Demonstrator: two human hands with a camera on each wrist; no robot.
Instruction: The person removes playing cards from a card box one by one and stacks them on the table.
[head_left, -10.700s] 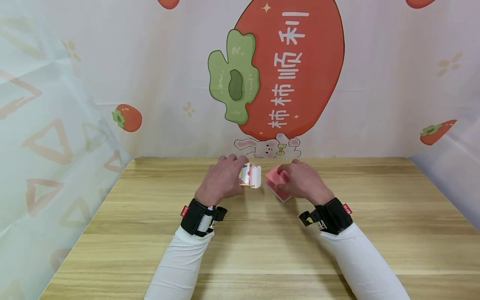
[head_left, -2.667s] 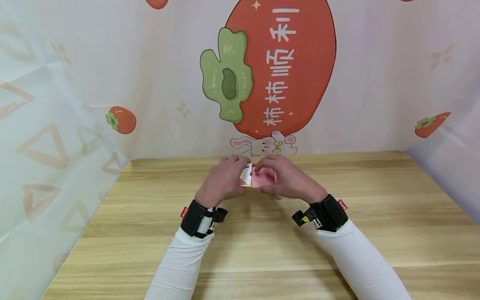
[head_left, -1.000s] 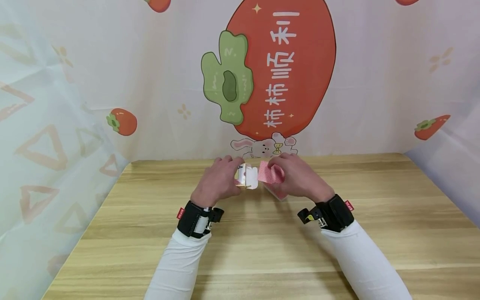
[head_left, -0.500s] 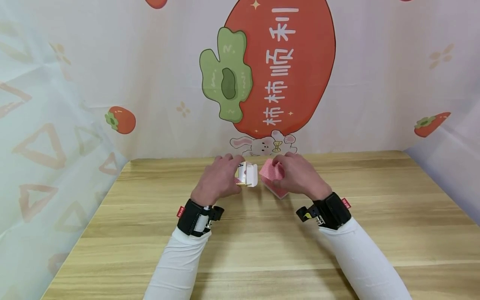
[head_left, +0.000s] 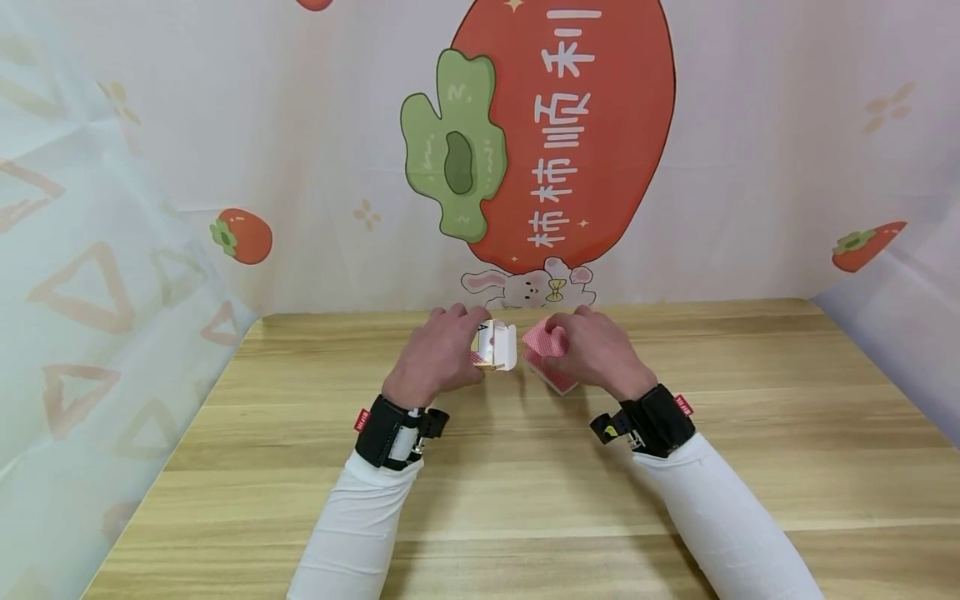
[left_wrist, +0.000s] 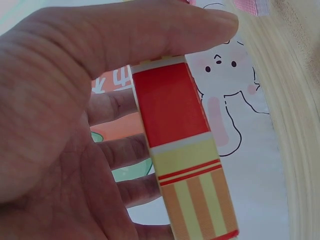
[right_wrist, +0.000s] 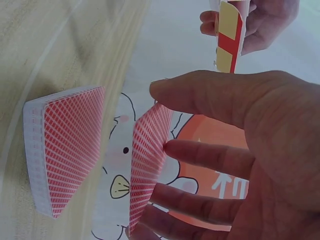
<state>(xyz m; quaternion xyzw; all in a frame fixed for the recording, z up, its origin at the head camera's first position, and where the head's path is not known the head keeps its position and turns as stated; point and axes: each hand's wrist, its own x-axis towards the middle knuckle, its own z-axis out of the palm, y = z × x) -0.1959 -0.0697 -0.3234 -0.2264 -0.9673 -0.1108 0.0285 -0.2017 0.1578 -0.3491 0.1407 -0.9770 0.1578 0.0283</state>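
Note:
My left hand (head_left: 437, 354) grips a small card box (head_left: 504, 346), thumb along one edge and fingers behind it. Its white flap stands out at the open end, facing right. The left wrist view shows the red and striped narrow side of the box. My right hand (head_left: 600, 354) pinches a red-patterned playing card (right_wrist: 150, 155) between thumb and fingers, back side showing. Below and beside that card, the deck (right_wrist: 75, 150) lies face down on the table, stacked, with white edges. Part of the deck is hidden by the right hand in the head view.
The wooden table (head_left: 480, 500) runs back to a pale cloth backdrop (head_left: 315, 158) printed with a large red persimmon and a rabbit. Another cloth (head_left: 112, 333) hangs along the left side. The hands work near the table's back edge.
Seconds ago my right hand held red-backed card against the box's opening; it has since moved right, above the deck, with a card pinched. The left hand has barely moved and keeps the box.

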